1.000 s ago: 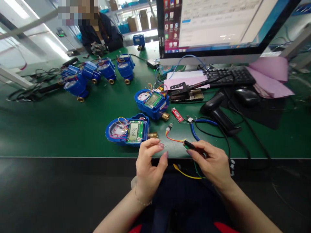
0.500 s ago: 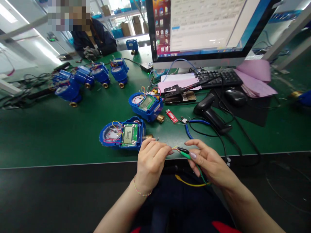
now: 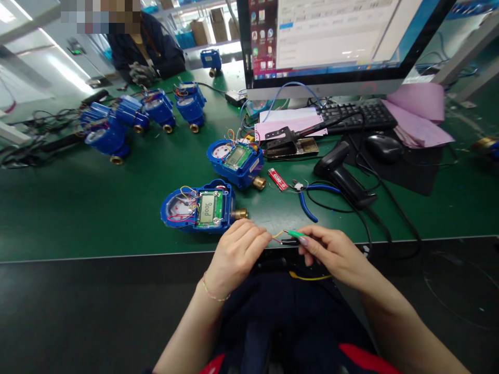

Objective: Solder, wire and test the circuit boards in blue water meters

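Note:
At the table's front edge, my left hand point(image 3: 240, 251) is closed, pinching thin yellow and reddish wires point(image 3: 277, 236) whose ends stick out to the right. My right hand point(image 3: 332, 250) is closed on a green alligator clip point(image 3: 297, 234), its tip at the yellow wire end. Just below it, a black alligator clip point(image 3: 289, 242) meets the reddish wire end; its rear is partly hidden by my fingers. Beyond my left hand lies a blue water meter point(image 3: 180, 209) with an exposed circuit board and a display reading "good". A second opened blue meter point(image 3: 244, 174) lies behind it.
Diagonal cutters point(image 3: 310, 210), a red-labelled battery point(image 3: 277, 179) and a barcode scanner point(image 3: 343, 176) lie beyond my right hand. A monitor point(image 3: 343, 85), keyboard point(image 3: 370, 115) and mouse point(image 3: 385, 148) stand behind. Several blue meters point(image 3: 191, 110) line the left; a person point(image 3: 150, 49) sits opposite.
The green clip has gone from below the black clip to above it, now at the yellow wire. My right fingers have closed in more around the clips.

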